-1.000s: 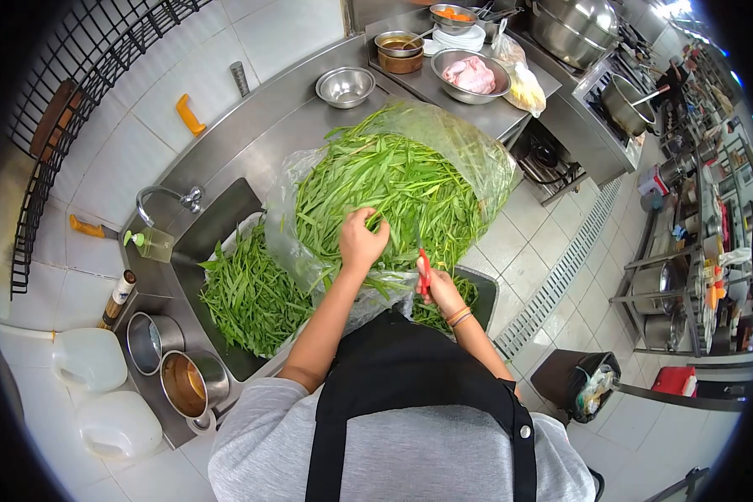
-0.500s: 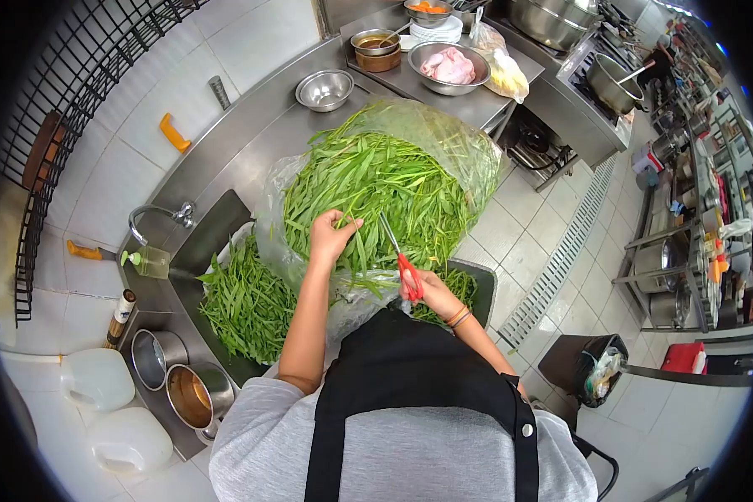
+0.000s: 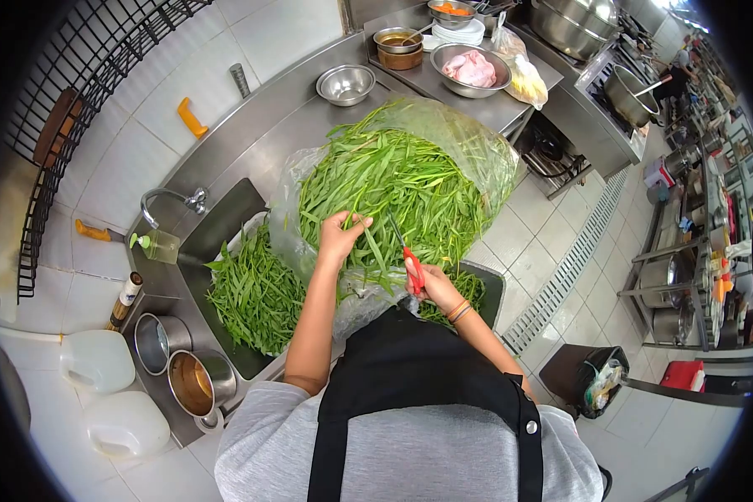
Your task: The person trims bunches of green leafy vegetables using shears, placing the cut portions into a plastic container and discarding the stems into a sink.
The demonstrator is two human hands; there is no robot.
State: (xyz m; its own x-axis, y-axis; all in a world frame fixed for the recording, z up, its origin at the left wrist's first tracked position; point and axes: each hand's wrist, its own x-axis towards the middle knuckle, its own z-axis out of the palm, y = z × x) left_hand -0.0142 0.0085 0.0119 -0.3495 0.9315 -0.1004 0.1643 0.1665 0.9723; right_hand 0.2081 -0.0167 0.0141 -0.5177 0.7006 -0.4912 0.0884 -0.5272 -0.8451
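A large heap of leafy greens (image 3: 393,180) with long narrow leaves, looking like water spinach, fills an open clear plastic bag (image 3: 485,151) over the sink. My left hand (image 3: 341,238) is at the near left of the heap, thumb and fingers pinched on a leafy stem. My right hand (image 3: 437,286) is closed around the red handles of a pair of scissors (image 3: 412,266). Their blades point up and away over the greens, close to the left fingertips. More loose greens (image 3: 255,293) lie in the sink (image 3: 217,226) left of the bag.
A steel bowl (image 3: 345,85) stands behind the bag. Beyond it are a bowl of raw meat (image 3: 470,69) and white plates (image 3: 460,32). A tap (image 3: 171,199), soap bottle (image 3: 161,246) and pots (image 3: 201,382) are at left. A bin (image 3: 573,376) stands on the floor at right.
The whole view has shifted slightly, with the scene moving right. The scissors have turned a little, and their blades look thinner and darker. Both hands keep their holds.
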